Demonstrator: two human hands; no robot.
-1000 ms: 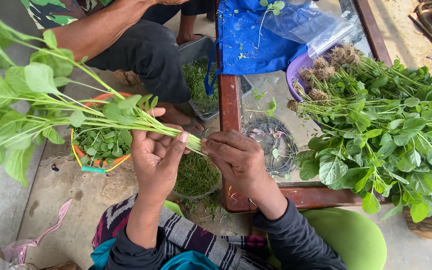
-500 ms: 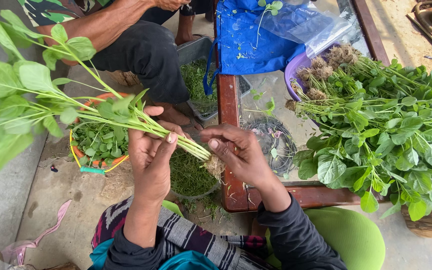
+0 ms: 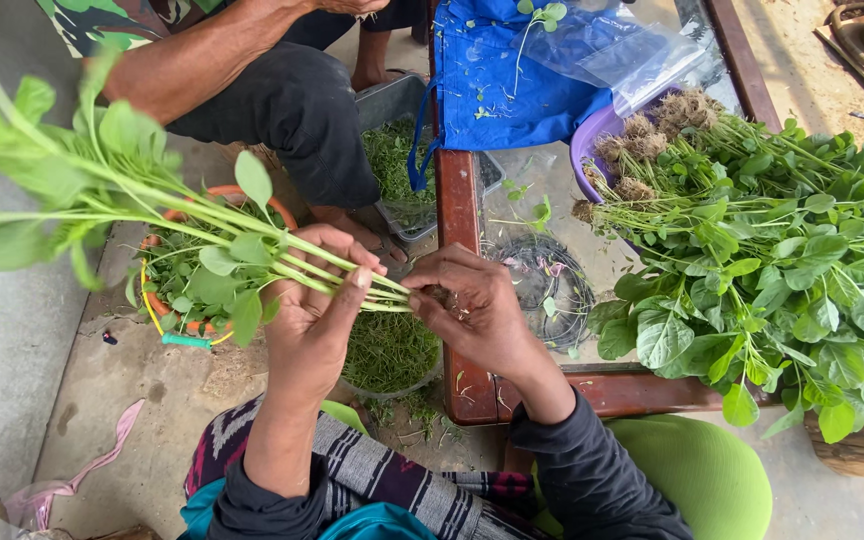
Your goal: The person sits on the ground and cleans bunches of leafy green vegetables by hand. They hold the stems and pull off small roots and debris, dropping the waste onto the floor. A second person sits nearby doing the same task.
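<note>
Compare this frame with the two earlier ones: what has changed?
The left hand still grips the bunch of leafy green stalks, its leaves swung slightly upward. The right hand stays pinching the stalk ends. The heap of leafy greens with roots and the purple plastic basin are unmoved.

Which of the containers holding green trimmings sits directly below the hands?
The clear round bowl, straight under the left hand and right hand. The orange basket sits leftward; the grey tray lies farther off.
</note>
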